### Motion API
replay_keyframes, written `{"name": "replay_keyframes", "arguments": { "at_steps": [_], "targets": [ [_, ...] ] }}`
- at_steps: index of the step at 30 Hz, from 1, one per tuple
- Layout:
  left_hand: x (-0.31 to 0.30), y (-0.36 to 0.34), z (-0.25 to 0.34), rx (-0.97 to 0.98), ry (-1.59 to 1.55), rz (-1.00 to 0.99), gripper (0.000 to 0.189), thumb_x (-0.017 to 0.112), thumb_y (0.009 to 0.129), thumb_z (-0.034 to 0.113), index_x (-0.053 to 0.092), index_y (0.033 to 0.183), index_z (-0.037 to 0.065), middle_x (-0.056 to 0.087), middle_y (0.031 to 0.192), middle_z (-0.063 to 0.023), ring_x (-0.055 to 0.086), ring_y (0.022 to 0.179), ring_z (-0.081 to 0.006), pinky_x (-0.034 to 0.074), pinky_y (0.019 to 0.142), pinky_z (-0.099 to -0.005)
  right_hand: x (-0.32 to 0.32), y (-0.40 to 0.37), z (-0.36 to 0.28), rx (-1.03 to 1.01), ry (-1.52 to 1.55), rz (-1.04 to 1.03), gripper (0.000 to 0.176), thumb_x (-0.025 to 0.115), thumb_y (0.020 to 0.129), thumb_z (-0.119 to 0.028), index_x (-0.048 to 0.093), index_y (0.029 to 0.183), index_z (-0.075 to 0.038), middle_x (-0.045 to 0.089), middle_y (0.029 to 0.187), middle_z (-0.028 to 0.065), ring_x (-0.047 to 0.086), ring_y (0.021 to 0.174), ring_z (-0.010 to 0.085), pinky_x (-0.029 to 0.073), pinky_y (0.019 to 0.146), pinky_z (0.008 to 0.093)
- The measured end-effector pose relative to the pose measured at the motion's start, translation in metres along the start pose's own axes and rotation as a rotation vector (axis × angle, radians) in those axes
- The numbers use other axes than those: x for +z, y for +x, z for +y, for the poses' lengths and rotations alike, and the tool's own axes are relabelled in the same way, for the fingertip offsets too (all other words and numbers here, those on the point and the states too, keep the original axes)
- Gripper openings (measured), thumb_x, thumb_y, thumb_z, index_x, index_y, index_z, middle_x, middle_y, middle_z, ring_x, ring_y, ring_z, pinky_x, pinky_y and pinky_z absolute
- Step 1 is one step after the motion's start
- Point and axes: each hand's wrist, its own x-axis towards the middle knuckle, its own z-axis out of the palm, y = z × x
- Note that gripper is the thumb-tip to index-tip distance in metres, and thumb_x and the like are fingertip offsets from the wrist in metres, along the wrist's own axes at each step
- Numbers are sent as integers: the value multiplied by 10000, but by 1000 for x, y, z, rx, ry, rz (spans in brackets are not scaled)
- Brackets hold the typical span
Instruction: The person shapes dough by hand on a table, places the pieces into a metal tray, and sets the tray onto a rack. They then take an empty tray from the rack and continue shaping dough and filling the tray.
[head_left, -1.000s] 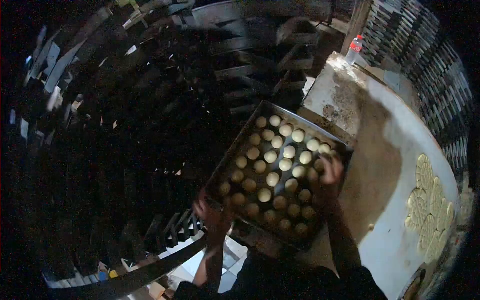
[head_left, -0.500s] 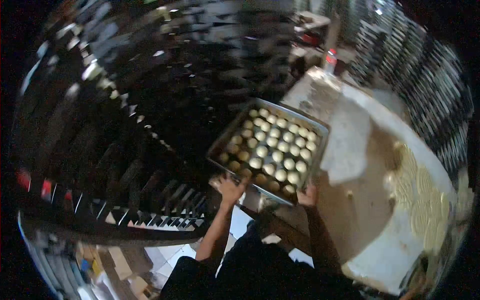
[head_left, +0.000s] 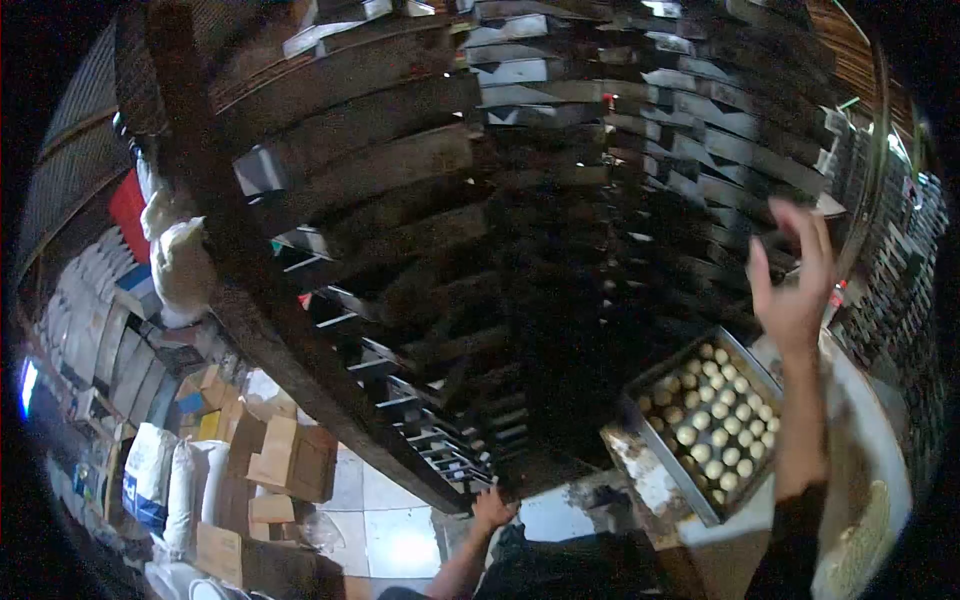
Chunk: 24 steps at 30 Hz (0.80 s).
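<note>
A metal baking tray point(head_left: 666, 452) holds rows of small pale dough balls point(head_left: 712, 412) and rests on the corner of the work table at the lower right. Above and beyond the tray, my right hand point(head_left: 797, 290) is raised with thumb and fingers apart, holding nothing. It reaches up toward the stacked trays. Low down near the foot of the dark stack, my left hand point(head_left: 492, 508) is off the tray, its fingers loosely apart and nothing visible in them.
Tall stacks of dark trays point(head_left: 560, 220) fill the middle and back. A wooden post point(head_left: 270, 345) slants across the left. Cardboard boxes point(head_left: 290, 458) and white sacks point(head_left: 150, 480) sit at the lower left on the tiled floor. Piped dough point(head_left: 862, 545) lies on the table point(head_left: 880, 420).
Both hands have let go of the tray, now on the table corner. My right hand has risen; my left has dropped beside me. The view has swung left.
</note>
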Motion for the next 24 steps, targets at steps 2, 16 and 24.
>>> {"name": "replay_keyframes", "arguments": {
  "at_steps": [2,16,24],
  "targets": [
    [24,10,-59,-90,39,-104,993,676,733,619,330,1429,1,415,1410,-281,416,1300,-447,351,1056,-553,56,61,-49,-193,158,7,378,700,723,-13,616,1091,-43,618,1035,151,622,963,311,502,856,365],
    [36,-44,-272,-576,-154,-80,857,741,703,539,490,1249,-72,589,1195,-281,568,1141,-393,469,962,-437,283,258,-130,-663,-13,-230,923,827,743,-274,321,1510,-187,503,1213,214,532,1036,385,414,932,521],
    [51,-66,-255,-537,-219,-250,877,754,707,414,396,1324,-95,539,1285,-284,512,1233,-385,453,1009,-421,187,255,-52,-482,-121,-13,1043,860,572,-302,369,1487,-212,419,1349,189,387,1244,403,327,1077,524]
  ]
}}
